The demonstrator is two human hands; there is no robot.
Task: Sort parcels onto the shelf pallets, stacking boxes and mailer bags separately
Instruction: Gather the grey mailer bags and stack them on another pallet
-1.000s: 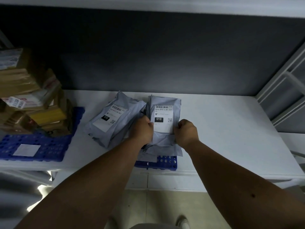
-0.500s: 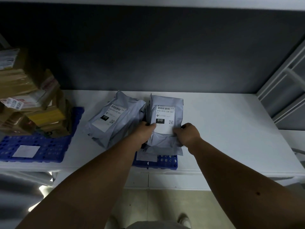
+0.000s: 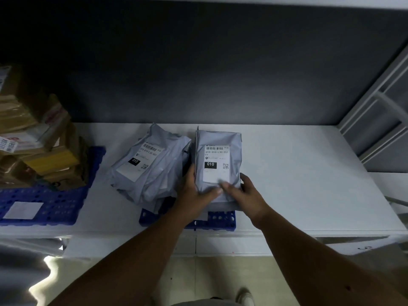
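Note:
A grey mailer bag (image 3: 217,155) with a white "010" label lies on top of a small stack of grey bags over a blue pallet (image 3: 218,218). My left hand (image 3: 195,193) holds its left edge, thumb across the near end. My right hand (image 3: 245,192) holds its right near corner, thumb on top. A second pile of grey mailer bags (image 3: 148,166) leans to the left of it. Cardboard boxes (image 3: 37,140) are stacked on another blue pallet (image 3: 50,206) at the far left.
The white shelf (image 3: 309,173) stretches to the right of the bags, with a dark back wall behind and a grey metal frame (image 3: 379,120) at the right. A white label lies on the left pallet. Tiled floor and my shoe show below.
Both hands have slid toward the near end of the top mailer bag, thumbs now lying over its top. The bag sits squarer on its stack.

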